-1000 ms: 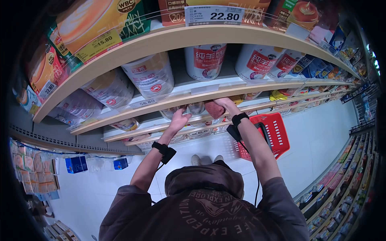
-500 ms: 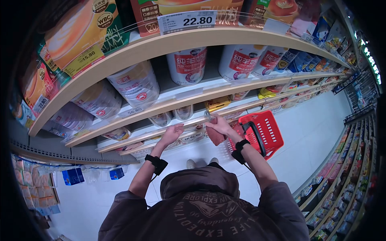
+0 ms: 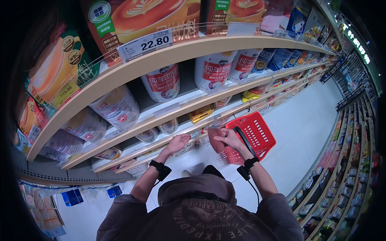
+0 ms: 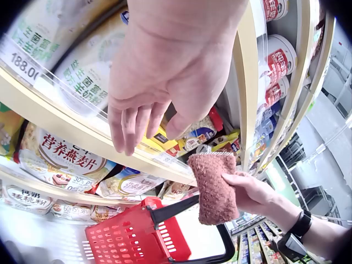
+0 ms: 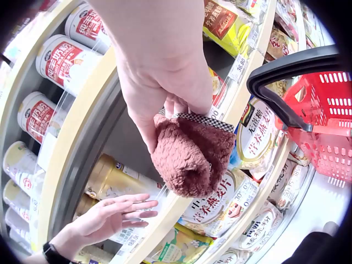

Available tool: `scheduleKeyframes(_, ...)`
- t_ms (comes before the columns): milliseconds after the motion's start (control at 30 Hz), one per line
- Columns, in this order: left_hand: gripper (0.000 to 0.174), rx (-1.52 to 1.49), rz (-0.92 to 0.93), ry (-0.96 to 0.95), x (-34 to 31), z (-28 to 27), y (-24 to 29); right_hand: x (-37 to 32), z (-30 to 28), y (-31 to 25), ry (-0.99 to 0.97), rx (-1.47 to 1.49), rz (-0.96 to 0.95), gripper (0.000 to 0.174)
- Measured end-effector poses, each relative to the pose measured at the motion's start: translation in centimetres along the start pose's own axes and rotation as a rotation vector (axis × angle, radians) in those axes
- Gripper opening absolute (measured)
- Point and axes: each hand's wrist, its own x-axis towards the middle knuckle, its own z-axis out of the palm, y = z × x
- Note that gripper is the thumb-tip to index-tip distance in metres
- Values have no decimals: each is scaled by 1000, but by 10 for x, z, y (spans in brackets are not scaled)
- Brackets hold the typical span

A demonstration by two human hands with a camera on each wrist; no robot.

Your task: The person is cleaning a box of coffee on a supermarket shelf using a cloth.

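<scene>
A reddish-brown fluffy cloth (image 5: 187,159) hangs folded from the right hand (image 5: 165,82), whose thumb and fingers pinch its checked upper edge. In the left wrist view the same cloth (image 4: 214,190) hangs in front of the shelves, the right hand (image 4: 250,192) at its side. The left hand (image 4: 165,77) holds nothing; its fingers are loosely extended near a shelf edge. From the head, the left hand (image 3: 178,143) is left of the cloth (image 3: 216,139) and apart from it, while the right hand (image 3: 233,140) grips the cloth beside the red basket (image 3: 257,132).
Curved shelves (image 3: 161,58) hold white-and-red cans (image 3: 162,83), boxes and bags. A golden can (image 5: 118,179) stands on a lower shelf. The basket's black handle (image 4: 176,209) is raised. Pale floor (image 3: 295,138) stretches right toward another rack (image 3: 341,160).
The right hand has drawn the cloth out from the shelf, toward the body and beside the basket. The left hand has also withdrawn from the shelf. The head view has shifted along the shelves.
</scene>
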Motion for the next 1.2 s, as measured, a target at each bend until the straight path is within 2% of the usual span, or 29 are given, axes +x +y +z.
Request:
scheduleKeyframes(67, 45, 224, 8, -12, 9, 5, 0, 0, -6, 1, 29, -16, -37, 26)
scheduleKeyframes(100, 45, 225, 6, -18, 13, 8, -3, 0, -9, 3, 45, -34, -73, 24)
scheduleKeyframes(167, 51, 847, 287, 258, 13, 14, -3, -8, -12, -1, 61, -16, -73, 23)
scheduleKeyframes(200, 59, 863, 202, 174, 13, 12, 4, -7, -15, -9, 76, -3, -83, 21)
scheduleKeyframes(300, 62, 956, 136, 200, 14, 15, 5, -4, -34, -7, 62, -16, -44, 21)
scheduleKeyframes(433, 63, 1034, 62, 153, 27, 13, -11, -1, -52, -7, 98, 196, -82, 20)
scheduleKeyframes(467, 63, 1036, 61, 151, 31, 13, -7, 4, -61, 2, 98, 199, -81, 20)
scheduleKeyframes(533, 60, 1010, -58, 146, 36, 15, 6, 15, -81, 28, 140, 46, -67, 20)
scheduleKeyframes(633, 60, 1022, -165, 93, 42, 19, 31, 12, -98, 21, 138, 75, -56, 20)
scheduleKeyframes(667, 60, 1025, -171, 94, 44, 21, 31, 12, -104, 22, 133, 80, -56, 20)
scheduleKeyframes(733, 56, 1085, -171, 159, 51, 28, 27, 12, -115, 23, 119, 120, -6, 31)
scheduleKeyframes(867, 53, 1151, -138, 208, 59, 38, 15, 14, -129, 33, 102, 152, 19, 30)
scheduleKeyframes(933, 42, 1157, -156, 254, 58, 43, 22, 13, -134, 33, 89, 50, 12, 29)
scheduleKeyframes(1067, 38, 1169, -172, 268, 59, 50, 27, 13, -137, 48, 71, 77, 3, 23)
scheduleKeyframes(1133, 38, 1189, -170, 300, 62, 53, 22, 6, -138, 48, 65, 253, 2, 21)
scheduleKeyframes(1200, 38, 1182, -154, 329, 65, 55, 18, 6, -143, 63, 51, 157, 12, 21)
